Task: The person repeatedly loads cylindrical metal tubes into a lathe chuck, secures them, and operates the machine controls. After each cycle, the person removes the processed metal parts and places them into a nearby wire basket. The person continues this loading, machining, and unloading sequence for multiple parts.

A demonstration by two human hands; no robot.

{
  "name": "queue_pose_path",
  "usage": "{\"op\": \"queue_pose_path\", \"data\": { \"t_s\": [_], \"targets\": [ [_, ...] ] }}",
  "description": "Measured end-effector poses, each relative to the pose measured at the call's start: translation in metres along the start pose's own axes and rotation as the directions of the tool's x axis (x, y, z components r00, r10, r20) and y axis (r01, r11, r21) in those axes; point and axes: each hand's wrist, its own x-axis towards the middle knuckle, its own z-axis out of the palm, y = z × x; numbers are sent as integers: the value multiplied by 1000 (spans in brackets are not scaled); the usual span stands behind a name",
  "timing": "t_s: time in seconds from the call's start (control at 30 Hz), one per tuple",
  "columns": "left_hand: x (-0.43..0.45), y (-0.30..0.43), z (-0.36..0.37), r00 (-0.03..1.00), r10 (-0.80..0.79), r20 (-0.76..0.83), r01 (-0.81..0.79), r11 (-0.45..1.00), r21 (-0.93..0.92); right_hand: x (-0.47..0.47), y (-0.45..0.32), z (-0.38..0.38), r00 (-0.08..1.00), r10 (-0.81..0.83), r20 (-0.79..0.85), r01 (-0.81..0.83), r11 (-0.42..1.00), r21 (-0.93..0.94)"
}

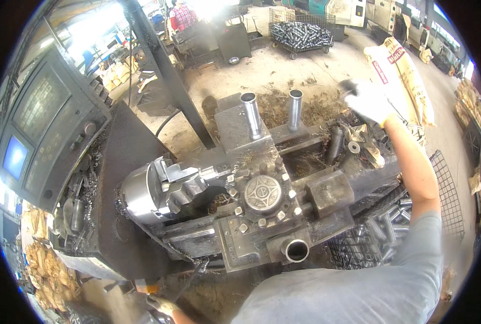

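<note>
My right hand (368,101), in a white glove, is raised beyond the far right end of a metal lathe, beside a large printed sack (404,77). Motion blurs it; a dark patch shows at its fingers, and I cannot tell whether that is a held part. Low at the front, my gloved left hand (162,304) is near an orange piece (147,287) under the lathe; its grip is unclear. Jaws of the lathe chuck (139,194) surround a short bright metal piece (210,172). Facing it is the bolted tool post (263,193).
Two steel tubes stand upright, one on the cross slide (253,117), another behind it (295,109). A round tube opening (297,250) faces up at the front. Wire baskets of tubes stand near right (358,243) and far back (301,36). A control cabinet (42,117) rises left; a person (181,16) is behind.
</note>
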Motion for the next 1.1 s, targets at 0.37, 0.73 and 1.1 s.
{"op": "queue_pose_path", "data": {
  "t_s": [0.37, 0.73, 1.1],
  "targets": [
    [-104, 131, 38, 893, 128, 431, -82, 989, -125, 83, -198, 231, 363, -378, 852, 732, 681, -9],
    [-88, 395, 156, 36, 881, 472, -999, 24, 31, 93, -252, 231, 278, -536, 797, 775, 615, 143],
    [-67, 431, 192, 177, 820, 544, -973, 227, -27, 91, -323, 241, 394, -762, 514, 573, 641, 510]
  ]
}}
